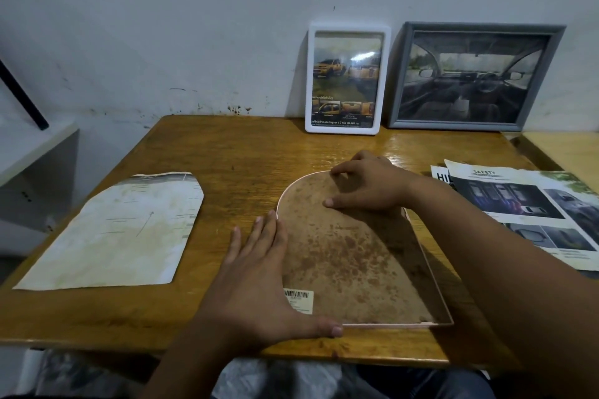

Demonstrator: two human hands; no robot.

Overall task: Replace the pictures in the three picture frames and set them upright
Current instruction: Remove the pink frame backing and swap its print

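An arched frame [353, 256] lies face down on the wooden table [227, 152], its stained brown backing up and a barcode label at its near left corner. My left hand [262, 282] lies flat against the frame's left edge, thumb along the near edge. My right hand [366, 185] presses its fingertips on the backing near the arched top. A white frame [346, 79] with a yellow truck picture and a grey frame [473, 78] with a car interior picture stand upright against the wall. An arch-cut stained old picture [126, 233] lies at the left.
Car brochure sheets [531, 210] lie at the table's right side. A white shelf [32, 152] with a dark rod stands to the left. The wall runs right behind the table.
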